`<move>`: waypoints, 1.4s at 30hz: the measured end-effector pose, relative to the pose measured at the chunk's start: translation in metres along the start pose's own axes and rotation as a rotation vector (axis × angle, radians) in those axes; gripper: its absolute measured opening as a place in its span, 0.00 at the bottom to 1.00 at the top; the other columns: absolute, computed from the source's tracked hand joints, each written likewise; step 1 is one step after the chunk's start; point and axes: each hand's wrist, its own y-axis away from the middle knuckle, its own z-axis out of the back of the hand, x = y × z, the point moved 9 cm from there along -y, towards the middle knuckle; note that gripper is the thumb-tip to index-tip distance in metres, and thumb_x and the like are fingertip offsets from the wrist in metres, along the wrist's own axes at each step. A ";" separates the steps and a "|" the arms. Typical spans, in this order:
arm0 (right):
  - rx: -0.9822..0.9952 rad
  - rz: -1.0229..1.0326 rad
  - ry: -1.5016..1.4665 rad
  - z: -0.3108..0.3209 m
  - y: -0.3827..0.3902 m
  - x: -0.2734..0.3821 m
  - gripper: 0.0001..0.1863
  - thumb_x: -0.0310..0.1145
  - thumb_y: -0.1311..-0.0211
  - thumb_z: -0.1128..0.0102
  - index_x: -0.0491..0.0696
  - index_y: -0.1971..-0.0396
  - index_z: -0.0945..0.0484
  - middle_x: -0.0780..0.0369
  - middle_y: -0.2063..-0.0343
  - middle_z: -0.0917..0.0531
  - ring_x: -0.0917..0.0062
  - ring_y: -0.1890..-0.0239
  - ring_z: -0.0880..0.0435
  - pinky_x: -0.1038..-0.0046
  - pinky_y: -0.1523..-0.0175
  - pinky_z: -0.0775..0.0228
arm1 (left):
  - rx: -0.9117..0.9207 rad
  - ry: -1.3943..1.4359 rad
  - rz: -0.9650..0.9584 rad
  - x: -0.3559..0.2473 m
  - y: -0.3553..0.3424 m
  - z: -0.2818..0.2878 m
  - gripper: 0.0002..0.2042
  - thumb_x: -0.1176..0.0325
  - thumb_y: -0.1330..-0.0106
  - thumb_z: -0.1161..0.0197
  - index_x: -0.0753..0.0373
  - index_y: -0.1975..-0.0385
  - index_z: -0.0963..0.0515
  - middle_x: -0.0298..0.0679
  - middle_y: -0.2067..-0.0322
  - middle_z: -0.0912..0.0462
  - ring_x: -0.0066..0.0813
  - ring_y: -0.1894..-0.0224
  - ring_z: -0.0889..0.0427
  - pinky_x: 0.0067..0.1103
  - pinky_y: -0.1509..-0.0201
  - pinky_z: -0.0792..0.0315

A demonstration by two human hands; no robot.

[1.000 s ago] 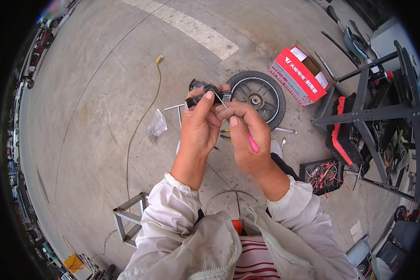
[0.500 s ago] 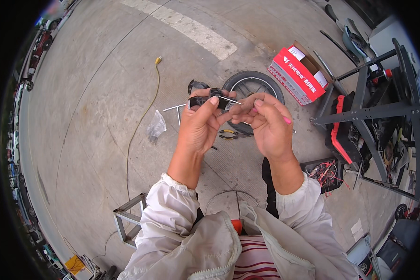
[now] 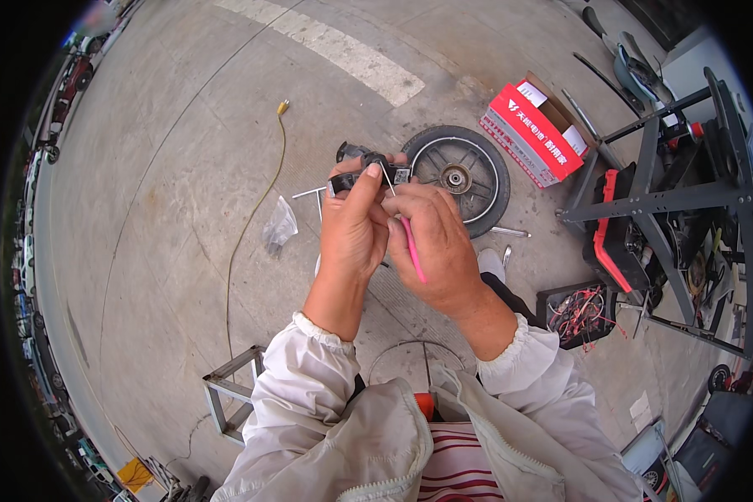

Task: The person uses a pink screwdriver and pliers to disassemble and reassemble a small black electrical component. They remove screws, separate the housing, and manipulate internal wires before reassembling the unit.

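Note:
My left hand (image 3: pixel 349 226) is closed around a black plastic part (image 3: pixel 351 179) with rounded, clamp-like sections, its thumb pressing on top. What exactly the part is, I cannot make out. In my closed right hand (image 3: pixel 443 251) is a slim screwdriver with a pink handle (image 3: pixel 413 253). Its thin metal shaft (image 3: pixel 388 179) slants up and left to the black part, near my left thumb. Whether the tip sits in a screw is hidden. Both hands are close together above the floor.
Beyond my right hand a spoked black wheel (image 3: pixel 456 177) lies flat, with a metal tool (image 3: pixel 510 232) beside it. A red box (image 3: pixel 535 134) and dark metal rack (image 3: pixel 661 201) stand right, near a wire-filled tray (image 3: pixel 579 316). Left are a plastic bag (image 3: pixel 281 226), yellow cord (image 3: pixel 258 219) and metal frame (image 3: pixel 228 391).
My right hand has moved left and down and turned over, bringing the screwdriver's shaft down onto the black part at a steeper slant. More of the wheel shows; the pliers are covered.

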 end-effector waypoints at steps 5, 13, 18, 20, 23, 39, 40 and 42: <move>-0.006 0.010 0.088 -0.013 0.006 0.002 0.17 0.20 0.45 0.38 0.43 0.55 0.27 0.52 0.54 0.24 0.55 0.52 0.24 0.58 0.45 0.32 | -0.046 0.008 -0.024 -0.003 0.003 0.000 0.09 0.74 0.31 0.41 0.63 0.55 0.32 0.54 0.54 0.20 0.41 0.55 0.16 0.34 0.53 0.17; -0.044 -0.129 -0.106 -0.007 0.005 -0.006 0.13 0.19 0.43 0.44 0.41 0.57 0.26 0.53 0.56 0.23 0.56 0.52 0.23 0.61 0.45 0.30 | -0.016 0.027 0.006 0.000 0.003 0.003 0.13 0.74 0.31 0.39 0.61 0.52 0.35 0.55 0.52 0.21 0.42 0.57 0.15 0.34 0.53 0.18; -0.075 -0.290 -0.447 0.003 -0.001 -0.024 0.08 0.19 0.37 0.52 0.39 0.62 0.23 0.53 0.63 0.20 0.65 0.58 0.20 0.68 0.49 0.29 | 0.051 -0.023 -0.005 -0.008 0.001 0.002 0.12 0.76 0.31 0.40 0.61 0.53 0.34 0.56 0.51 0.21 0.42 0.55 0.16 0.35 0.52 0.18; -0.077 -0.421 -0.621 0.002 0.000 -0.034 0.10 0.22 0.33 0.54 0.38 0.63 0.22 0.57 0.64 0.18 0.73 0.58 0.19 0.72 0.48 0.29 | 0.063 -0.067 -0.008 -0.009 0.000 0.001 0.11 0.76 0.31 0.40 0.61 0.53 0.33 0.56 0.51 0.21 0.42 0.53 0.16 0.37 0.51 0.19; -0.037 -0.533 -0.744 0.006 -0.001 -0.046 0.13 0.27 0.30 0.56 0.36 0.61 0.22 0.59 0.63 0.16 0.78 0.58 0.20 0.74 0.47 0.29 | 0.036 -0.132 -0.011 -0.011 -0.001 0.004 0.10 0.77 0.31 0.41 0.62 0.54 0.32 0.56 0.52 0.21 0.43 0.51 0.17 0.40 0.48 0.19; 0.041 -0.712 -1.019 0.011 0.004 -0.074 0.14 0.29 0.31 0.56 0.33 0.59 0.24 0.51 0.61 0.17 0.68 0.57 0.16 0.69 0.48 0.24 | 0.189 -0.176 0.108 -0.004 0.002 -0.009 0.09 0.72 0.29 0.44 0.69 0.54 0.29 0.53 0.52 0.21 0.45 0.49 0.18 0.41 0.46 0.19; 0.023 -0.678 -0.964 0.010 0.002 -0.071 0.13 0.28 0.31 0.55 0.35 0.60 0.23 0.54 0.62 0.17 0.72 0.58 0.16 0.71 0.50 0.24 | 0.182 -0.136 0.118 -0.003 0.001 -0.009 0.09 0.72 0.28 0.44 0.69 0.54 0.28 0.53 0.52 0.20 0.43 0.50 0.17 0.39 0.47 0.19; -0.011 -0.607 -0.845 0.011 0.000 -0.063 0.11 0.26 0.32 0.53 0.36 0.60 0.23 0.57 0.63 0.16 0.77 0.60 0.17 0.74 0.51 0.25 | 0.158 -0.076 0.130 -0.002 0.001 -0.008 0.09 0.72 0.28 0.45 0.69 0.54 0.28 0.53 0.53 0.20 0.42 0.50 0.17 0.38 0.47 0.18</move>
